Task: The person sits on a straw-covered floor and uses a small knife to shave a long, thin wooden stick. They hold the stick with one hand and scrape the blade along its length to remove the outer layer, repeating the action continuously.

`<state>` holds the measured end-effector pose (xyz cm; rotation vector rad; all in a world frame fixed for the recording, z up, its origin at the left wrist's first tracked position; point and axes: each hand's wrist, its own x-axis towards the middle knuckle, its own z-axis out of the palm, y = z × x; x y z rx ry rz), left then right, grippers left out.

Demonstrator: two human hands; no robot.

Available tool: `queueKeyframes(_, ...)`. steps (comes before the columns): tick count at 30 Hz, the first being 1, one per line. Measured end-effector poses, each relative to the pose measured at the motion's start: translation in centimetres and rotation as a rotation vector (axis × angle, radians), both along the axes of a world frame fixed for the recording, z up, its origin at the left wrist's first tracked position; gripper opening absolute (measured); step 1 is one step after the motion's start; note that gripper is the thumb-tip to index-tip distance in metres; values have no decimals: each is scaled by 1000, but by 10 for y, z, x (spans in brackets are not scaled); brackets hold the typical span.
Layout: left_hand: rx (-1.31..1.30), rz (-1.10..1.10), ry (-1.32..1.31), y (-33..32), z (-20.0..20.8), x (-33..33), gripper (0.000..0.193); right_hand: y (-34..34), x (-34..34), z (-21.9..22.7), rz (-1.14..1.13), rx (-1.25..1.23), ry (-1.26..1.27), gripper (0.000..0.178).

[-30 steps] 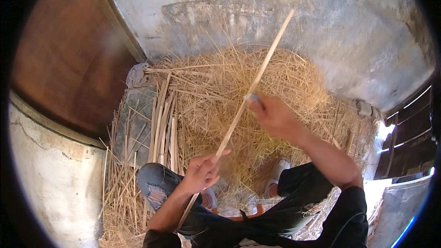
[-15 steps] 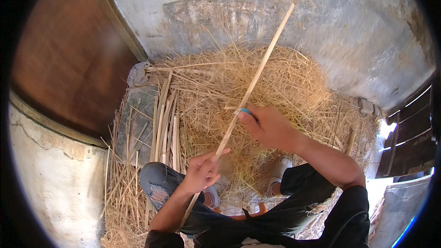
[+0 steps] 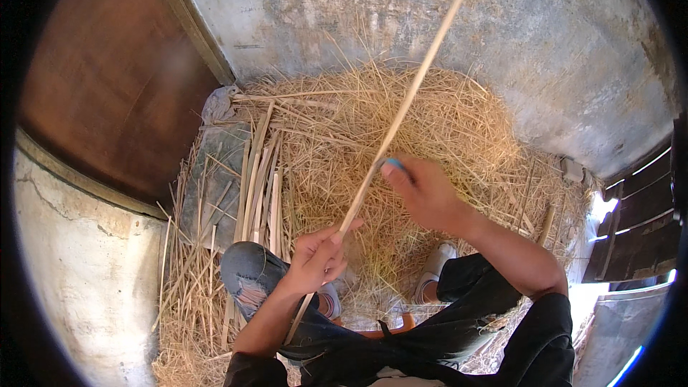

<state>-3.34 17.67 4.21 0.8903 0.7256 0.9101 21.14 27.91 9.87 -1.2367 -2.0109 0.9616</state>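
Note:
A long, pale bamboo strip (image 3: 417, 86) slants from beside my left thigh up and away to the right. My left hand (image 3: 315, 256) is closed around its lower part, with the index finger stretched along the far side. My right hand (image 3: 430, 193) is wrapped around a small blue-handled knife (image 3: 393, 164), whose blade meets the strip a little above its middle. Most of the knife's handle is hidden in the fist. The strip's far end is slightly blurred.
Straw-like shavings (image 3: 451, 118) cover the floor against the plastered wall (image 3: 559, 50). Several cut strips (image 3: 252, 179) lean beside my left knee, next to a grey slab (image 3: 215, 193). A brown door panel (image 3: 107, 93) stands left; dark slats (image 3: 638, 229) are at the right.
The bamboo strip's far end has moved slightly up and to the right. The small piece that stuck out left of the blade is gone from there. My hands keep nearly the same places.

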Motion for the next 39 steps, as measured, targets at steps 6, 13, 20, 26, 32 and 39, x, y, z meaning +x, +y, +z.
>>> queueKeyframes(6, 107, -19, 87, -3, -3, 5, 48, 9, 15, 0, -139, -23, 176, 31)
queueKeyframes(13, 132, -10, 114, -2, -11, 7, 48, 9, 19, -4, -49, -59, 170, 28)
queueKeyframes(20, 187, -2, 178, -6, -5, 11, 47, 43, 58, 6, -307, 149, -185, 43)
queueKeyframes(26, 195, 19, 178, -10, -14, 14, 44, 67, 85, 1, -446, 212, -223, 63)
queueKeyframes(32, 222, 48, 282, -13, -18, 10, 40, 56, 75, -5, -328, 156, -201, 66)
queueKeyframes(39, 283, 78, 357, -12, -19, 12, 40, 6, 34, -3, -23, -6, -469, 53)
